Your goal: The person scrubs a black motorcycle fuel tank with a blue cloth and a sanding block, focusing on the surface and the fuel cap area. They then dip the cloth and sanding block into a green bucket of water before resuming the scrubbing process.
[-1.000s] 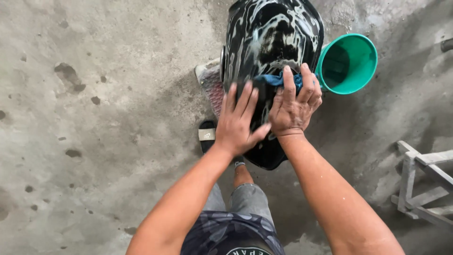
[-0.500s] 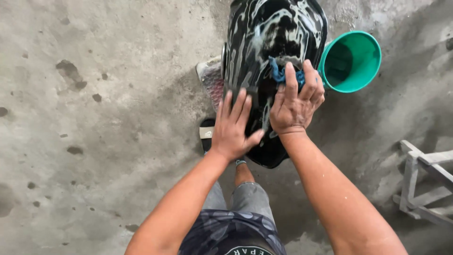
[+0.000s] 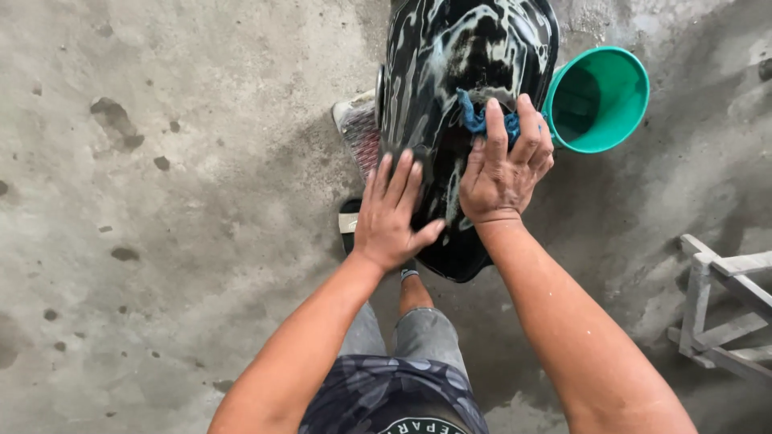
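Right hand (image 3: 505,173) lies palm down on the soapy black shell (image 3: 462,96), its fingers spread and pressing a crumpled blue cloth (image 3: 482,119) against the glossy curve; the cloth bunches out just beyond the fingertips, on the far side of the hand. Left hand (image 3: 390,213) rests flat and empty, fingers fanned wide, on the near left flank of the same shell, thumb reaching toward the right hand. The two hands sit near each other but apart, the right one farther up and nearer the cloth.

From the hands the shell runs away lengthwise: its long axis goes from near, by the person's knee (image 3: 414,293), to far, past the top edge of the view. Suds streak its whole upper face, thickest in the far half ahead of the cloth.

Just right of the shell, beside the right hand's fingertips, a green bucket (image 3: 619,137) lies tipped with its mouth turned toward the camera. At the shell's left edge a pinkish ribbed pad (image 3: 358,133) shows from under it. Everything rests on a concrete floor (image 3: 161,241), dry and pitted to the left, dark with wet to the right. A pale wooden frame (image 3: 724,305) stands at the near right, well apart.
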